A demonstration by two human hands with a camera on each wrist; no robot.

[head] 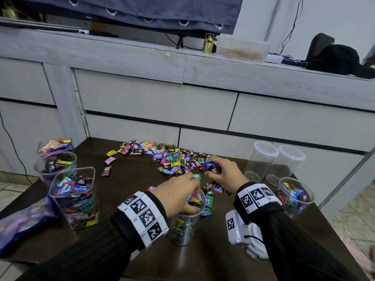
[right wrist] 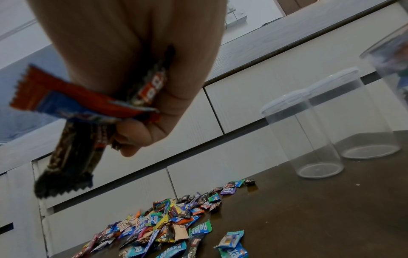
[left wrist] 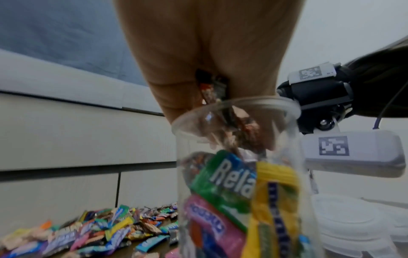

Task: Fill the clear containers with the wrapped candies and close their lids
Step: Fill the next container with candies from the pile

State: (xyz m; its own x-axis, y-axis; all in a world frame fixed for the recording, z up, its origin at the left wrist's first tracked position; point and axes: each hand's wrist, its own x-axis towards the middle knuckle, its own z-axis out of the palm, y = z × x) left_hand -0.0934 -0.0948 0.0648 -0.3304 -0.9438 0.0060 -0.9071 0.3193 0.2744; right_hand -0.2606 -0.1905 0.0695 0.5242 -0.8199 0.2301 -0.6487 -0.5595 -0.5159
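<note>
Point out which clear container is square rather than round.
The square container at the table's left front, full of candies and lidless; every other container is round.

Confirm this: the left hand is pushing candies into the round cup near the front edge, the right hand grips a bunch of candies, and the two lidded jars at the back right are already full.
Not quite. The two lidded jars are empty, as the right wrist view shows. The rest holds: the left hand pushes candies into the round cup, and the right hand grips a bunch of candies.

Candy pile (head: 162,157) lies mid-table, filled containers (head: 75,191) left, lidded containers (head: 274,161) right.
</note>
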